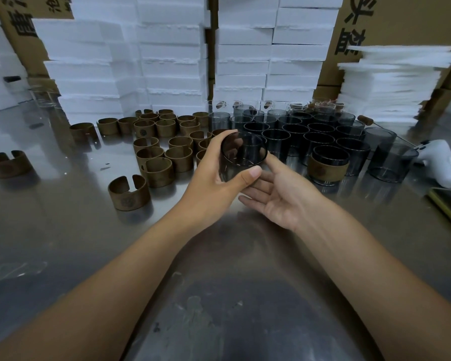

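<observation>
My left hand [219,178] grips a smoky dark glass cup [242,155] above the steel table, tilted with its mouth toward me, thumb on the near rim and fingers round the far side. Beneath and right of the cup, my right hand [279,196] lies palm up with relaxed fingers, its index finger touching the cup's right wall. Several brown split sleeves [156,157] stand left of the hands. A cluster of several more dark cups [305,131] stands behind, and one cup wearing a brown sleeve [327,165] sits to the right.
Stacks of white foam boxes [172,56] and cardboard cartons wall off the back. A pile of white foam sheets [391,84] rises at the right. A white handheld tool [441,162] lies at the right edge. Loose sleeves [129,192] sit on the steel table [219,282].
</observation>
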Action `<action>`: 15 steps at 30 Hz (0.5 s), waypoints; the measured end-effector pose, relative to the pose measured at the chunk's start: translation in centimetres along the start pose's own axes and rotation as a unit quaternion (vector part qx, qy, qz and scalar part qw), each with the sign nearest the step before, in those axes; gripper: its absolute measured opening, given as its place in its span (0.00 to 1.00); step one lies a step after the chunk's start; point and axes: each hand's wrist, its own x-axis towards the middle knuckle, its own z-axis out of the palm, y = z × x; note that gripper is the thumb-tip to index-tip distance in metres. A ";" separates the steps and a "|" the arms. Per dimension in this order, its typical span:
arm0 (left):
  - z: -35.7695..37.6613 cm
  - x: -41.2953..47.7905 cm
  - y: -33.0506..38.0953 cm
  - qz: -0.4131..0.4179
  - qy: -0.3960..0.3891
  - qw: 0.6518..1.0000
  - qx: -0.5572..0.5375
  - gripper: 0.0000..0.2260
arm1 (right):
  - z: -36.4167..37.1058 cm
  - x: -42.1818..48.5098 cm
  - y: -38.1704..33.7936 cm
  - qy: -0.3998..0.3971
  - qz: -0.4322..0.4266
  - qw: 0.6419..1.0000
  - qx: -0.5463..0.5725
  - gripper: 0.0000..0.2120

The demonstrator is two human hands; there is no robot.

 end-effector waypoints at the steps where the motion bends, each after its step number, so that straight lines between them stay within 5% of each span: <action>1: 0.0 0.0 0.0 0.000 -0.003 1.000 0.001 0.22 | 0.0 0.0 -0.1 0.006 -0.008 1.000 0.011 0.17; 9: 0.1 -0.1 0.1 -0.013 -0.005 1.000 -0.009 0.22 | 0.0 -0.1 -0.2 -0.003 -0.038 0.998 0.043 0.11; 15: -0.1 0.2 0.3 -0.115 0.067 0.988 -0.084 0.25 | 0.5 0.0 0.2 0.040 -0.129 0.987 -0.087 0.18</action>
